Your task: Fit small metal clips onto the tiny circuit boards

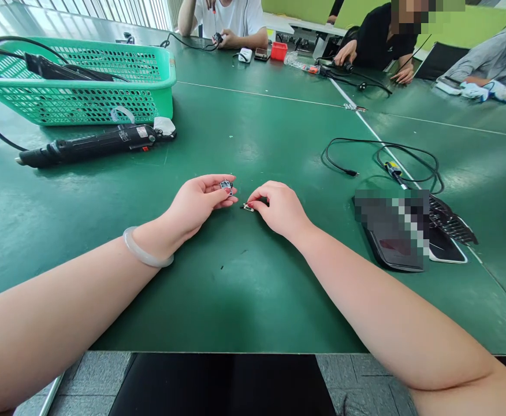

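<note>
Over the middle of the green table my left hand [203, 199] pinches a small grey-blue metal part [226, 185] with holes in it, between thumb and fingers. Its exact kind is too small to make out. Just to the right, my right hand [276, 208] is closed at the fingertips on a tiny silvery metal piece [248, 207], low near the tabletop. The two parts are a short way apart and do not touch. A pale bangle [147, 251] circles my left wrist.
A black electric screwdriver [92, 144] lies before a green plastic basket [105, 84] at left. To the right are a coiled black cable [409, 144], a black phone-like device [389, 237] and a black clip [452, 219]. Several people sit across the table [253, 300].
</note>
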### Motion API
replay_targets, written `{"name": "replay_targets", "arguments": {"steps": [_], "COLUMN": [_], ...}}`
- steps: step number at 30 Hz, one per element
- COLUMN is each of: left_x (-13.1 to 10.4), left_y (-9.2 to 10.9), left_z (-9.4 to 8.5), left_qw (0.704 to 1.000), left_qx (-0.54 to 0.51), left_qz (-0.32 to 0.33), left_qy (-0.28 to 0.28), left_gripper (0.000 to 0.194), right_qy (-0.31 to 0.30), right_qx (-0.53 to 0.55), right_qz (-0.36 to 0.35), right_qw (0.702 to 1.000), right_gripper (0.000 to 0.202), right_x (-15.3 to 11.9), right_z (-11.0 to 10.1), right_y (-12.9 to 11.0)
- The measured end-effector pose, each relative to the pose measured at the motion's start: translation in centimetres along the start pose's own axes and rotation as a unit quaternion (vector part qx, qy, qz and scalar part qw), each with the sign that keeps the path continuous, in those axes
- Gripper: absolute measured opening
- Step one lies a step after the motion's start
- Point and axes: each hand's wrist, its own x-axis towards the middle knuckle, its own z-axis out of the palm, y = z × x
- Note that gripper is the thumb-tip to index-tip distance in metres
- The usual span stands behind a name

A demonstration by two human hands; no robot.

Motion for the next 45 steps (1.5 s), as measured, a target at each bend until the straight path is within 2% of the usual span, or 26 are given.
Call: {"name": "replay_targets", "arguments": {"steps": [8, 12, 15, 18, 27, 37, 45], "left_x": [-0.3, -0.3, -0.3, -0.3, -0.2, -0.1, -0.2], "left_y": [0.1, 0.0, -0.1, -0.2, -0.2, -0.2, -0.1], "left_z": [0.2, 0.3, 0.3, 0.2, -0.2, -0.6, -0.4], "left_qw": [1.0, 0.998, 0.996, 0.992, 0.977, 0.97, 0.972], "left_qx": [-0.003, -0.025, -0.027, -0.019, -0.049, -0.044, -0.082], "left_qz": [-0.017, -0.036, -0.036, -0.029, -0.054, -0.095, -0.096], "left_qy": [-0.023, -0.038, -0.071, -0.119, -0.198, -0.217, -0.198], "left_gripper": [0.034, 0.034, 0.034, 0.031, 0.013, 0.01, 0.014], "right_qy": [0.01, 0.068, 0.099, 0.097, 0.087, 0.095, 0.114], "right_qx": [-0.031, 0.038, 0.094, 0.112, 0.104, 0.047, 0.048], "right_qz": [-0.013, -0.049, -0.108, -0.157, -0.213, -0.241, -0.233], "right_qw": [0.999, 0.996, 0.985, 0.976, 0.968, 0.965, 0.965], "right_gripper": [0.02, 0.018, 0.019, 0.021, 0.024, 0.028, 0.028], "right_x": [0.3, 0.1, -0.2, -0.4, -0.7, -0.8, -0.9], "right_z": [0.3, -0.2, -0.6, -0.6, -0.6, -0.8, -0.9], "right_y": [0.3, -0.1, -0.8, -1.0, -1.1, -1.5, -1.5]}}
